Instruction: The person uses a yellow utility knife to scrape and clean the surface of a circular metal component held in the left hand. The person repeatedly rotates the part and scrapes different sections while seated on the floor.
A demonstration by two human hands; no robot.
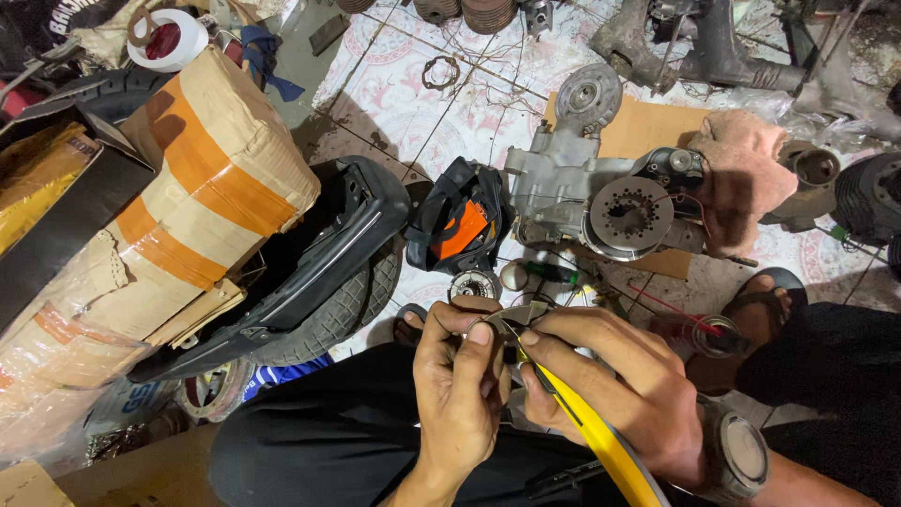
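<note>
1. Head view, far left: a large cardboard-wrapped bundle banded with orange tape (188, 188) leans on the patterned tile floor (413, 103), with a black plastic scooter body panel (319, 253) and a black rubber tyre (343, 305) just beside it.
2. The left hand (460, 376) is clenched in a pinch, thumb and forefinger closed on a thin dark wire (449, 330) that loops up beside the thumb.
3. The right hand (610, 385), a dark wristwatch (737, 455) on its wrist, grips a yellow-handled hand tool (601, 441) whose tip meets the left fingertips; a small grey piece sits between both hands, too small to identify.
4. Judging by this, the wire work is mid-way: the wire end is being worked at the tool tip, and it is not joined to anything visible.
5. The wire looks thin, dark and springy, held above the lap, near the floor parts.
6. Further right lies a grey metal engine casing with a round perforated disc (610, 202), apparently dismantled, resting partly on brown cardboard (648, 127), and a pinkish rag (746, 174).
</note>
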